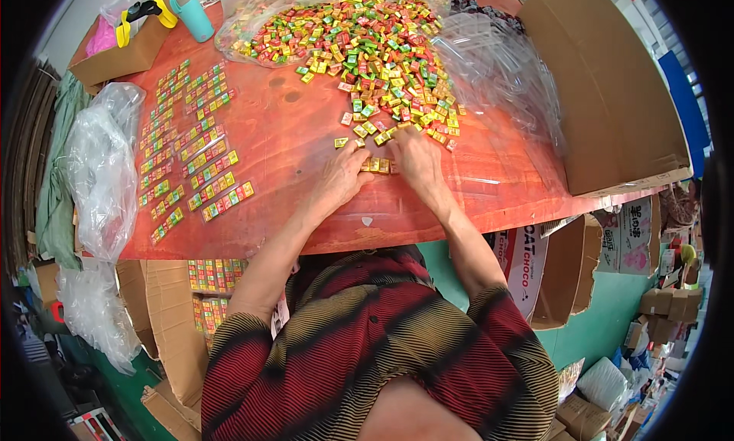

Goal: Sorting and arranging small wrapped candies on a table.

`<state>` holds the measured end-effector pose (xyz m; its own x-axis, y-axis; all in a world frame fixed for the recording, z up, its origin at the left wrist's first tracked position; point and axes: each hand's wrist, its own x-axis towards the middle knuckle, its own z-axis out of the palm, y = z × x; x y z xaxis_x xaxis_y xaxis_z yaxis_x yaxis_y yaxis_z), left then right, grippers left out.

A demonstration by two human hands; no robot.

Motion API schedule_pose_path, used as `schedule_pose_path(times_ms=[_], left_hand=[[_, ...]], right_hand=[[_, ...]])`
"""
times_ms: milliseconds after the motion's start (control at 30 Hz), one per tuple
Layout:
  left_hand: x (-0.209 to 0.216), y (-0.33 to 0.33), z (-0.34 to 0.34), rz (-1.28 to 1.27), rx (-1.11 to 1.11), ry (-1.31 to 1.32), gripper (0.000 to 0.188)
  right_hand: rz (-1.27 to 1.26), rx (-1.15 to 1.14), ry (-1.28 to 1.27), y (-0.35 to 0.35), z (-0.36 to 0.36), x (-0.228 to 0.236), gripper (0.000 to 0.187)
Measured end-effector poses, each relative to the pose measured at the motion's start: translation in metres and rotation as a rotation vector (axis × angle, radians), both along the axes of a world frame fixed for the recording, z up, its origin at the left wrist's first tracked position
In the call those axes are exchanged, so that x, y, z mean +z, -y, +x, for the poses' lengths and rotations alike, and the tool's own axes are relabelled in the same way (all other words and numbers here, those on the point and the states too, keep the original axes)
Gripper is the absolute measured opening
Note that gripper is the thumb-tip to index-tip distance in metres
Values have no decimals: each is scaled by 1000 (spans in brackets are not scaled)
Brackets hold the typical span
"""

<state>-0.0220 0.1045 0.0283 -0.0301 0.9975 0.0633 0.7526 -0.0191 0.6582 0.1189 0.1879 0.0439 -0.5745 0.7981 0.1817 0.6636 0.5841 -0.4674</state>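
A big heap of small block-shaped pieces [397,66] in yellow, red and green wrappers spreads over the red table. In front of its near edge, a short row of these blocks [375,165] lies between my hands. My left hand [342,179] is curled at the left end of the row, thumb and fingers against it. My right hand [419,163] bends over the row's right end and the heap's edge, fingers closed on small blocks mostly hidden beneath them. On the left, several filled strips of blocks [222,200] lie in slanting columns.
Clear plastic trays [497,66] are piled right of the heap, beside a large cardboard box [612,89]. At the far left stand an open carton [115,63] and a teal bottle [193,14]. Clear plastic bags [103,166] hang over the left edge. Below is a carton of filled packs [214,277].
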Motion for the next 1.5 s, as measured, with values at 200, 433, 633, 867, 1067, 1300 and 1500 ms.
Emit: schedule_pose_path(times_ms=[200, 433, 633, 867, 1067, 1300, 1500], left_hand=[[2, -3, 2, -2, 12, -21, 32], [2, -3, 0, -22, 51, 10, 31], [-9, 6, -15, 49, 30, 51, 34], [0, 9, -13, 24, 54, 28, 41], [-6, 6, -7, 111, 25, 22, 43], [-3, 1, 2, 83, -25, -51, 38], [-2, 0, 9, 57, 5, -59, 39]], right_hand=[[191, -32, 165, -37, -46, -17, 10], [43, 53, -4, -51, -31, -15, 17], [-287, 48, -223, 1, -22, -9, 18], [-35, -49, -155, 32, -16, -8, 22], [17, 216, -106, 26, 16, -14, 27], [-19, 171, -20, 23, 22, -24, 35], [33, -56, -37, 7, 48, -14, 22]])
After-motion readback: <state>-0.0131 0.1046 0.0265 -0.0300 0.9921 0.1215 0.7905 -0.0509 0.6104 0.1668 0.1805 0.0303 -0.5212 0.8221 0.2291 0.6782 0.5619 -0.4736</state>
